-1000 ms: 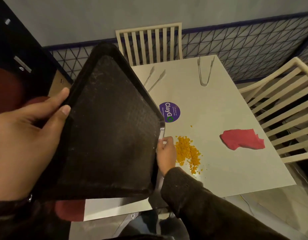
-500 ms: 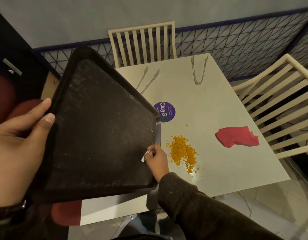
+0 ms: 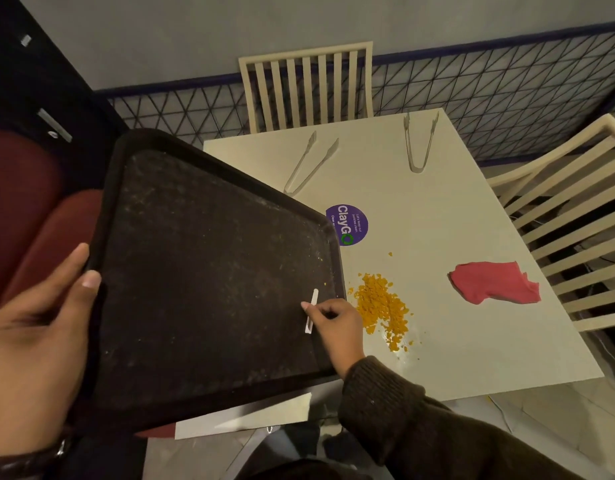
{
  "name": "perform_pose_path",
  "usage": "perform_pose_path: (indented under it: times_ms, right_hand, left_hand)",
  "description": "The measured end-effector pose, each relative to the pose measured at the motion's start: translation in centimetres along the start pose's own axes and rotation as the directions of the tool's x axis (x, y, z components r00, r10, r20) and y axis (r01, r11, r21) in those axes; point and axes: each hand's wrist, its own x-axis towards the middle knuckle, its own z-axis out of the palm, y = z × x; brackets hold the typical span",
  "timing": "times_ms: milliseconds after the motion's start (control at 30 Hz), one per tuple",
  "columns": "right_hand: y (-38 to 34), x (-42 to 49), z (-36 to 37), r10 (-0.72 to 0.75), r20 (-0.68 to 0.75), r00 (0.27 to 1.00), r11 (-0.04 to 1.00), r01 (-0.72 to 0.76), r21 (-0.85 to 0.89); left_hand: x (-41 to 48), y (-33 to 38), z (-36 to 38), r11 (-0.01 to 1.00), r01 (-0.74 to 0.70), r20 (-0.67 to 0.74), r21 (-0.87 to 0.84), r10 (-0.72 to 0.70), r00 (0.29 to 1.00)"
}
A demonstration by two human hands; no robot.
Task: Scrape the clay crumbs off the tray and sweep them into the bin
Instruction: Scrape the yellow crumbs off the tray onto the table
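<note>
The left hand (image 3: 32, 344) grips the near-left edge of the tray (image 3: 209, 271), thumb laid over the raised rim, remaining fingers hidden beneath. The tray is a dark rectangular panel with rounded corners and a raised lip. It is held tilted above the near-left portion of the table (image 3: 455, 209), its right edge lowest. Its textured surface carries a thin pale dusty film and a few isolated yellow specks near the right rim.

The right hand (image 3: 333, 323), emerging from a dark ribbed knit sleeve (image 3: 385, 403), is closed around a scraper (image 3: 311, 311). The scraper is a narrow, flat white strip pinched between thumb and fingertips, standing roughly upright with its edge against the tray's inner face just inside the right rim.

Just beside the right hand, on the table, lies the pile of clay crumbs (image 3: 382, 306): orange-yellow, granular, irregular, with loose grains scattered around it. The table top is smooth, matte and off-white.

Farther right lies a flat, crumpled-edged red clay piece (image 3: 493, 282), well apart from the crumbs. Beyond the tray's far-right corner is a round purple sticker (image 3: 349, 225) reading "ClayGo". Near the far edge rest two translucent tongs (image 3: 311, 164) (image 3: 418, 142), each lying open. Cream slatted chairs (image 3: 306, 84) stand at the far and right sides.
</note>
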Motion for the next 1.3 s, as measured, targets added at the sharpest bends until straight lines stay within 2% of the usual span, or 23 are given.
perform_pose_path:
  times_ms: [33, 100, 133, 233, 400, 567, 767, 867, 1000, 1100, 1200, 1300]
  right_hand:
    - [0.1, 0.1, 0.1, 0.004, 0.001, 1.000, 1.000, -0.004, -0.003]
    - [0.5, 0.2, 0.3, 0.016, 0.028, 0.999, 1.000, -0.016, -0.015]
    - [0.8, 0.2, 0.4, 0.020, 0.043, 0.999, 0.999, -0.018, -0.034]
    - [1.8, -0.1, 1.0, 0.014, 0.094, 0.995, 0.994, -0.004, -0.107]
    - [3.5, -0.4, 1.6, 0.034, 0.162, 0.986, 0.967, 0.009, -0.256]
    - [4.7, 0.0, 1.9, -0.015, 0.227, 0.974, 0.937, 0.093, -0.336]
    - [4.2, 2.0, 2.9, 0.039, 0.167, 0.985, 0.924, 0.028, -0.382]
    - [3.9, 3.4, 3.5, 0.151, 0.092, 0.984, 0.920, -0.105, -0.377]
    - [3.1, 3.7, 3.6, 0.211, -0.022, 0.977, 0.955, -0.211, -0.208]
    - [1.4, 2.2, 4.2, 0.089, 0.000, 0.996, 0.993, -0.088, -0.084]
    - [-0.1, 0.4, 6.1, -0.118, 0.164, 0.979, 0.981, 0.140, -0.132]
    - [-0.6, 0.7, 7.4, -0.138, 0.180, 0.974, 0.975, 0.166, -0.149]
  left_hand:
    - [-0.4, 0.6, 0.4, 1.000, 0.016, 0.037, -0.013, -0.016, 0.999]
    - [-0.7, 0.9, 1.0, 0.998, -0.028, 0.028, 0.054, 0.027, 0.999]
    - [-1.0, 1.3, 1.2, 0.999, -0.033, 0.013, 0.021, 0.032, 0.999]
    - [-1.5, 0.5, 0.9, 1.000, 0.009, -0.052, -0.027, -0.011, 0.999]
    - [-3.3, -0.2, 1.1, 0.994, 0.114, -0.112, -0.001, -0.113, 0.987]
    - [-4.0, -0.9, 1.3, 0.984, 0.177, -0.176, 0.008, -0.173, 0.969]
    - [-5.0, -1.0, 0.6, 0.984, 0.163, -0.174, 0.073, -0.148, 0.973]
    - [-5.3, -0.6, 0.3, 0.982, 0.172, -0.171, 0.079, -0.156, 0.973]
    - [-5.9, -0.3, 0.6, 0.976, 0.185, -0.122, 0.113, -0.171, 0.978]
    - [-5.8, -0.7, 0.5, 0.979, 0.166, -0.122, 0.117, -0.151, 0.981]
    - [-5.5, -1.0, 0.3, 0.979, 0.146, -0.131, 0.139, -0.128, 0.983]
    - [-5.2, -1.3, 0.1, 0.983, 0.135, -0.160, 0.126, -0.114, 0.981]
